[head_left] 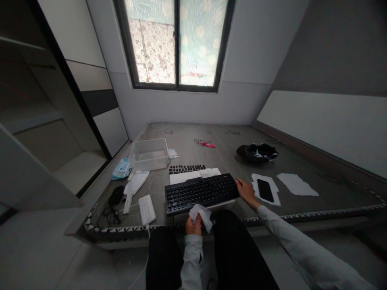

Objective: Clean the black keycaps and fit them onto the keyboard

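A black keyboard (201, 192) is tilted, its left end nearer to me, above a white box or board (222, 204) at the mattress edge. My right hand (246, 191) grips its right end, fingers partly hidden behind it. A crumpled white tissue (201, 215) is pinched in my left hand (193, 225), just below the keyboard's front edge. Behind the keyboard lie a white sheet (178, 177) and several rows of loose black keycaps (186, 168). To the right, a black phone (265, 190) rests on a white paper (275, 198).
A clear plastic tub (149, 155), a blue-and-white packet (121, 169), a white power strip (146, 209) and a black mouse (116, 195) with its cable lie left. A black cap (257, 153), a flat paper (298, 184) and a red item with keys (207, 144) lie further off.
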Tool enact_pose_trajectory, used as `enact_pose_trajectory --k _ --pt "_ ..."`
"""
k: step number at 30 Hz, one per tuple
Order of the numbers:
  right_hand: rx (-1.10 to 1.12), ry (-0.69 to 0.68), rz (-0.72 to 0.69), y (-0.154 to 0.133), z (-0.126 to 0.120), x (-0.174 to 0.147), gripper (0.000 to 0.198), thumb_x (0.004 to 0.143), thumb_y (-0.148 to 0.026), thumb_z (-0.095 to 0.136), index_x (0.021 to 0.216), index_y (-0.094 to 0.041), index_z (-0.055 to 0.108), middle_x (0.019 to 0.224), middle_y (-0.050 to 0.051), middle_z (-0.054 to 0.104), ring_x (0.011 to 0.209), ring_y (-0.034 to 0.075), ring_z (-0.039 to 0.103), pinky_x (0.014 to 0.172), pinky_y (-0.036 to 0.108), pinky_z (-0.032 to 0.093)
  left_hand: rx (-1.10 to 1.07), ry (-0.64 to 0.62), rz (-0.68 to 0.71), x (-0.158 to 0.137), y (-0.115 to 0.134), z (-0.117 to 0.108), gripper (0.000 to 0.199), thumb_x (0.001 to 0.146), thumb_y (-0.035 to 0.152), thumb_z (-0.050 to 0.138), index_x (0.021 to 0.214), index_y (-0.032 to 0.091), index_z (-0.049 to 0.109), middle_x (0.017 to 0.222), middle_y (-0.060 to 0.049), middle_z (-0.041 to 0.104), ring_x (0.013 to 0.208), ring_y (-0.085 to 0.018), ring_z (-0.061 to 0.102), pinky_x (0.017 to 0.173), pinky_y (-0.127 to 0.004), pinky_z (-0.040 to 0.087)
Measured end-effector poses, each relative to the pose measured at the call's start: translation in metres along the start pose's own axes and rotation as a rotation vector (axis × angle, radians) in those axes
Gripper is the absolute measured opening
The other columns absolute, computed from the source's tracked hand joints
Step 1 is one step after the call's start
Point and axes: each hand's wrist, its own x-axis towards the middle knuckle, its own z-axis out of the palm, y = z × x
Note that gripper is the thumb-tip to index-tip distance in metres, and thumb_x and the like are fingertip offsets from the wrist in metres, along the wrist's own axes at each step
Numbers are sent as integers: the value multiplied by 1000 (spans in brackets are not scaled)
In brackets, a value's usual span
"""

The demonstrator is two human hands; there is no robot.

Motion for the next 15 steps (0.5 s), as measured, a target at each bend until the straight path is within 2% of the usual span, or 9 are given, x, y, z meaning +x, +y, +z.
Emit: enact_pose_trajectory --k 5,8,15 --pt "-2 -69 118 8 -1 9 56 97 -40 25 106 -13 73 108 16 74 102 27 68 82 32 49 40 -29 -14 -2 1 1 28 60 46 70 65 19 63 39 7 45 40 -12 40 46 -27 35" --pt "-4 -110 135 11 -1 9 59 97 -43 25 93 -11 76 98 18 75 93 28 70 77 31 47 42 -18 -22 -2 0 1 31 59 48 71 66 18 63 38 7 44 40 -12 40 46 -27 34" --pt "7 -164 83 20 -1 3 60 97 -44 25 91 -13 76 95 17 75 94 28 69 75 30 46 81 49 -17 2 -5 -2 39 57 57 72 65 19 65 37 6 45 38 -14 42 44 -29 33"
